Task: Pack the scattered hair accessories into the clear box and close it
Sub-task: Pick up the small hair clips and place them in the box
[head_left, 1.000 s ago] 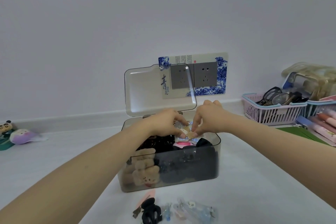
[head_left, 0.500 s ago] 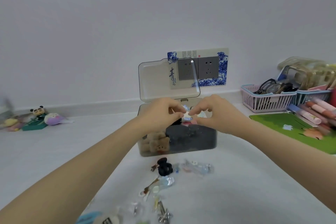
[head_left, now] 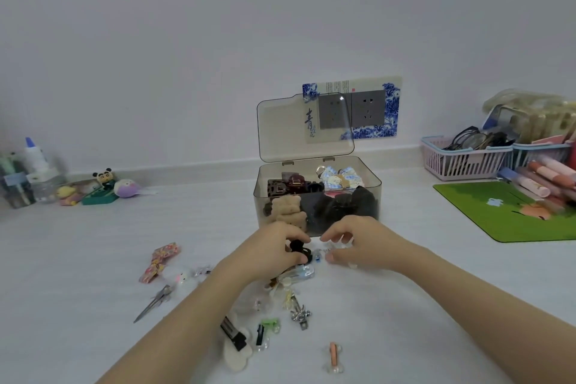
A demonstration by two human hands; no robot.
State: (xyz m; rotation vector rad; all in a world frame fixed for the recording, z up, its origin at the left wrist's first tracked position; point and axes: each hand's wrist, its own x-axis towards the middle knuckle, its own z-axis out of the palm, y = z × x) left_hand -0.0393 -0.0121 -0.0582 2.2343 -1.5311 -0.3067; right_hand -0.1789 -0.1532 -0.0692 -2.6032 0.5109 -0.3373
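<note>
Head view: left hand (head_left: 274,251) pinches glossy black claw clip (head_left: 299,249); right hand (head_left: 358,243) curled, empty.

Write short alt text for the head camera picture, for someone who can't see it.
Two hands reach over a white table in front of an open clear box of hair accessories: the left hand grips a black claw clip, the right hand hovers curled over small clear clips. More clips lie scattered nearer the camera.
</note>
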